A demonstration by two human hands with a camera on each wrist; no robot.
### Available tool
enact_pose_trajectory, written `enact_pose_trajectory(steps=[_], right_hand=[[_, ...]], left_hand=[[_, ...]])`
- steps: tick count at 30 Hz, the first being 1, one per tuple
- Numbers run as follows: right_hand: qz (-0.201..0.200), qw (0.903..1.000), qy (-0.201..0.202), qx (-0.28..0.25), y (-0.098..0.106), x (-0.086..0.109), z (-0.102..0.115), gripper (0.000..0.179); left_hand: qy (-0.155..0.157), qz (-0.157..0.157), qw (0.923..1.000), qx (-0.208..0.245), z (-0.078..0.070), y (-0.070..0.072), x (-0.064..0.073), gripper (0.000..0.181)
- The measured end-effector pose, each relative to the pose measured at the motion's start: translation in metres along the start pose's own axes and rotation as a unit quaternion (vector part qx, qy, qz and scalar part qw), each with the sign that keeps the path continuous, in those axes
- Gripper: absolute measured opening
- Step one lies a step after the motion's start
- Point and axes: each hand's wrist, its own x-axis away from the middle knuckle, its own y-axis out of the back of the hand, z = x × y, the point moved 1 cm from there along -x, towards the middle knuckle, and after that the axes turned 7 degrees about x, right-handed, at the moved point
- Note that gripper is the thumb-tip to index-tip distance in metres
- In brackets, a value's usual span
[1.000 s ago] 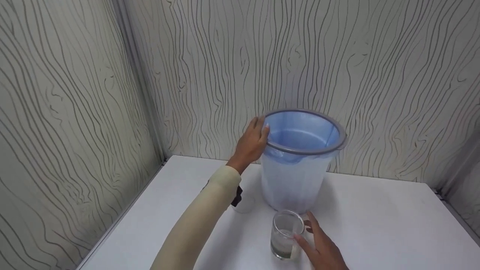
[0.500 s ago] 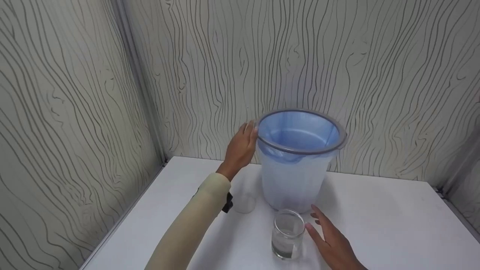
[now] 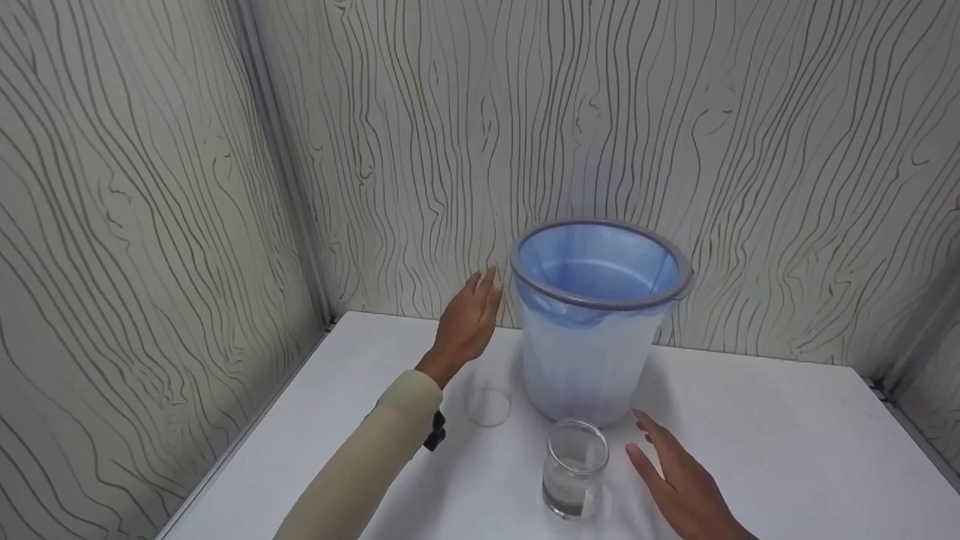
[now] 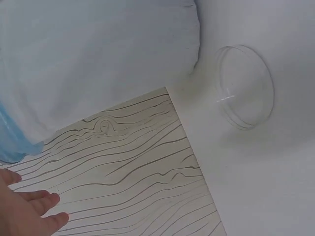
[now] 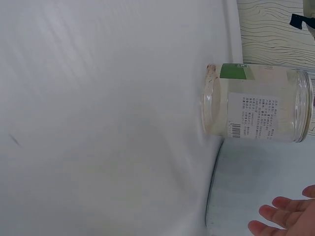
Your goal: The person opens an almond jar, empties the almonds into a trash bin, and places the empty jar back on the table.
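A white trash bin [image 3: 589,364] with a grey rim and a blue liner [image 3: 592,289] stands upright on the table. My left hand [image 3: 466,321] hovers left of its rim, apart from it, with fingers extended and nothing held. In front of the bin is a clear jar [image 3: 571,476], uncovered at the top; the right wrist view shows a printed label [image 5: 253,115] with a barcode on it. My right hand [image 3: 684,487] is just right of the jar, fingers spread and holding nothing. A clear round lid [image 4: 246,88] lies flat left of the bin's base.
The white table [image 3: 765,435] runs back to a wall panel [image 3: 420,150] with a wood-grain line pattern. Another patterned panel [image 3: 135,262] closes off the left side. The bin stands close to the back wall.
My left hand has come off the bin's rim and moved left and down. My right hand has let go of the jar and drawn away to the right. Jar and bin stay put.
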Motion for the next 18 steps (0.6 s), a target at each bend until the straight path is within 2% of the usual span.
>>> enact_pose_trajectory(steps=[5, 10, 18], right_hand=[[-0.007, 0.9997, 0.007, 0.022, 0.002, 0.005, -0.004, 0.079], [-0.013, 0.9987, 0.015, 0.047, 0.004, 0.006, -0.011, 0.078], [-0.013, 0.9975, 0.016, 0.068, 0.010, -0.003, -0.018, 0.082]], left_hand=[[-0.006, 0.012, 0.9999, -0.007, 0.013, 0.000, 0.017, 0.063], [0.013, 0.014, 0.9998, -0.004, 0.025, 0.003, 0.035, 0.062], [0.053, 0.020, 0.9984, -0.008, 0.032, 0.012, 0.044, 0.064]])
